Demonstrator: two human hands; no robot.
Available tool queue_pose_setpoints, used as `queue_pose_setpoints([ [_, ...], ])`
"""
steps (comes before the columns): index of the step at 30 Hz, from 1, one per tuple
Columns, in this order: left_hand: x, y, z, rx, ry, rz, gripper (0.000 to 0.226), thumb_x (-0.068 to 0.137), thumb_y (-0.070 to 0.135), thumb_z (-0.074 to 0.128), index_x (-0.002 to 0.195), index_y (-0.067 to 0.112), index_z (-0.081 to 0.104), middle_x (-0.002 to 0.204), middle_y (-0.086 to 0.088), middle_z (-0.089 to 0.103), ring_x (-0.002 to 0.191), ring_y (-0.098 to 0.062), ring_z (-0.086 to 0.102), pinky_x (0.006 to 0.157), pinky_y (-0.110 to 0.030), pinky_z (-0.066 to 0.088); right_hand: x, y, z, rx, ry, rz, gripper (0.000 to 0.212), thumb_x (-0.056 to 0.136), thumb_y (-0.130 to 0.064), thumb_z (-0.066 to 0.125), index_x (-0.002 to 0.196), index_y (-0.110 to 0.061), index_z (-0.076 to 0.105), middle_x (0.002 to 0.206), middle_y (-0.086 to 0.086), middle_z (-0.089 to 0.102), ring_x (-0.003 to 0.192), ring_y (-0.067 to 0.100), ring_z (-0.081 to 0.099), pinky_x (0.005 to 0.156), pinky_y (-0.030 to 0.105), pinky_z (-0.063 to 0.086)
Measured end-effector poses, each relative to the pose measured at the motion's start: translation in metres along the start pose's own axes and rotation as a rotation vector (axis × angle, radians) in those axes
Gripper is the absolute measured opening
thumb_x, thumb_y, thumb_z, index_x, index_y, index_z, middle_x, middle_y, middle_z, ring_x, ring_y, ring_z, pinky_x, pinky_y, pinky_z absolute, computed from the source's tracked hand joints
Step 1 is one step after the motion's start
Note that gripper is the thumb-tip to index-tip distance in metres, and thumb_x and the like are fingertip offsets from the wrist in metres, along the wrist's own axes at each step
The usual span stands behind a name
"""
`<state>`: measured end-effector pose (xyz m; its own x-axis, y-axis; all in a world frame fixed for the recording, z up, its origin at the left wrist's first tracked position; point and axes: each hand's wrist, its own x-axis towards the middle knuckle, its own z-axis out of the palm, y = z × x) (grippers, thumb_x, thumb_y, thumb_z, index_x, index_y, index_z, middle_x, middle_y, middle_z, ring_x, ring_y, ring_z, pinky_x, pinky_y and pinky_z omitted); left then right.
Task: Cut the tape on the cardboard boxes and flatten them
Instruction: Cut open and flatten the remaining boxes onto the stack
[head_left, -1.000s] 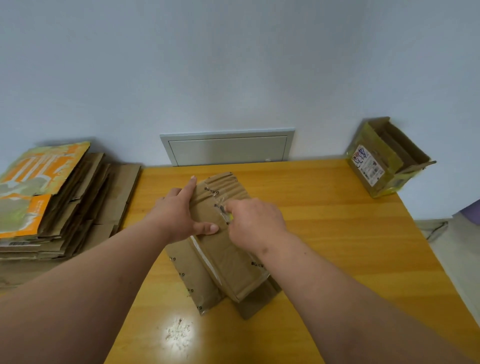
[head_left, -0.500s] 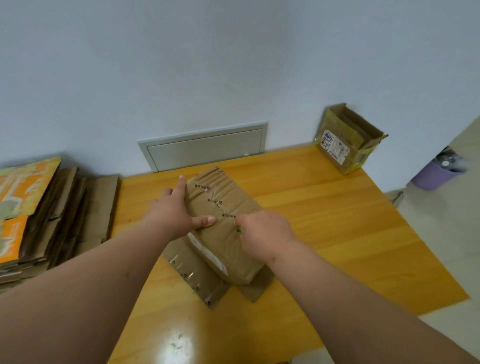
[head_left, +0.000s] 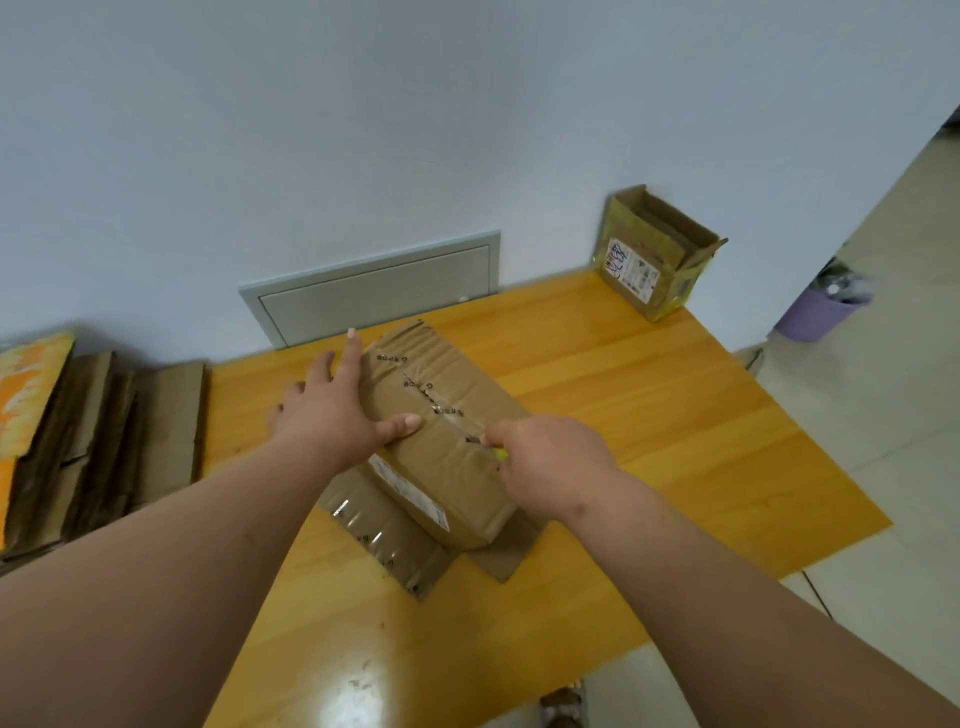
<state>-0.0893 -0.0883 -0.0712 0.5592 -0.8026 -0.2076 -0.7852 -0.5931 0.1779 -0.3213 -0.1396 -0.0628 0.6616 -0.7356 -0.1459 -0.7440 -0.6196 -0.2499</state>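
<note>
Box (head_left: 441, 431) tape reads "Green"; left hand (head_left: 332, 410) presses.

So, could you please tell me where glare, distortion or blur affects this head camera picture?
Head view: a ceiling-light glare patch sits on the wooden table near the bottom edge; wide-angle distortion stretches both forearms and tilts the wall panel; the purple bin at the right edge is smeared; the taped cardboard box and both hands stay fairly sharp, with soft, even lighting.
</note>
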Motion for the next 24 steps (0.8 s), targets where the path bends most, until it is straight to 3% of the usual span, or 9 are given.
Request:
queue_pose_setpoints([
  [2,-0.005,0.006,0.0,0.057,0.055,0.085,0.111,0.067,0.086,0.057,0.145,0.054,-0.017,0.164,0.005,0.005,0.147,-0.036,0.014,0.112,-0.058,0.024,-0.004,0.001,0.001,0.006,0.003,0.01,0.04,0.089,-0.018,0.048,0.121,-0.039,0.059,0.11,0.005,0.066,0.1,0.032,0.061,0.066,0.034,0.039],
  [5,-0.012,0.014,-0.001,0.182,0.058,0.39,0.097,0.07,0.09,0.041,0.147,0.057,-0.008,0.164,0.006,-0.008,0.15,-0.03,-0.006,0.119,-0.059,0.003,-0.005,0.004,0.0,-0.006,0.017,0.022,0.04,0.089,-0.016,0.047,0.121,-0.036,0.058,0.109,0.006,0.067,0.099,0.032,0.061,0.065,0.034,0.039],
  [7,-0.015,0.018,-0.001,0.352,0.024,0.555,0.115,0.054,0.104,0.018,0.151,0.049,-0.011,0.162,0.008,-0.022,0.147,-0.028,-0.024,0.116,-0.061,-0.014,-0.005,0.008,-0.002,-0.009,0.044,0.032,0.038,0.089,-0.017,0.048,0.121,-0.034,0.059,0.107,0.006,0.067,0.096,0.032,0.061,0.063,0.034,0.038],
  [9,-0.016,0.022,0.002,0.5,0.012,0.646,0.137,0.041,0.108,0.005,0.153,0.033,-0.017,0.159,0.007,-0.03,0.145,-0.024,-0.032,0.112,-0.061,-0.021,-0.005,0.01,-0.003,-0.004,0.049,0.035,0.037,0.089,-0.017,0.049,0.12,-0.032,0.06,0.106,0.005,0.067,0.095,0.031,0.062,0.063,0.033,0.037],
  [12,-0.012,0.029,0.006,0.552,0.012,0.647,0.144,0.037,0.107,0.002,0.153,0.025,-0.02,0.161,0.007,-0.024,0.148,-0.019,-0.023,0.114,-0.06,-0.019,-0.006,0.01,-0.004,0.014,0.049,0.041,0.037,0.089,-0.018,0.049,0.121,-0.031,0.061,0.109,0.006,0.067,0.098,0.032,0.061,0.064,0.033,0.036],
  [16,-0.006,0.033,0.003,0.55,-0.014,0.645,0.139,0.033,0.104,0.007,0.149,0.035,-0.025,0.165,0.006,-0.013,0.151,-0.021,-0.013,0.116,-0.06,-0.013,-0.01,0.016,-0.006,0.033,0.018,0.05,0.038,0.087,-0.017,0.049,0.12,-0.03,0.061,0.11,0.006,0.066,0.1,0.032,0.06,0.065,0.034,0.038],
  [20,-0.003,0.041,-0.002,0.535,-0.033,0.674,0.126,0.034,0.104,0.012,0.146,0.051,-0.015,0.166,0.004,-0.006,0.152,-0.027,-0.008,0.115,-0.065,-0.009,-0.021,0.025,-0.005,0.055,0.007,0.082,0.038,0.086,-0.016,0.049,0.119,-0.03,0.061,0.107,0.006,0.066,0.097,0.033,0.06,0.065,0.033,0.04],
  [24,-0.003,0.045,-0.003,0.565,-0.042,0.675,0.12,0.036,0.103,0.014,0.145,0.055,-0.002,0.166,0.003,-0.006,0.152,-0.028,-0.008,0.114,-0.067,-0.007,-0.029,0.032,-0.005,0.104,-0.004,0.093,0.044,0.085,-0.015,0.05,0.123,-0.035,0.059,0.11,0.006,0.065,0.102,0.032,0.06,0.067,0.033,0.039],
])
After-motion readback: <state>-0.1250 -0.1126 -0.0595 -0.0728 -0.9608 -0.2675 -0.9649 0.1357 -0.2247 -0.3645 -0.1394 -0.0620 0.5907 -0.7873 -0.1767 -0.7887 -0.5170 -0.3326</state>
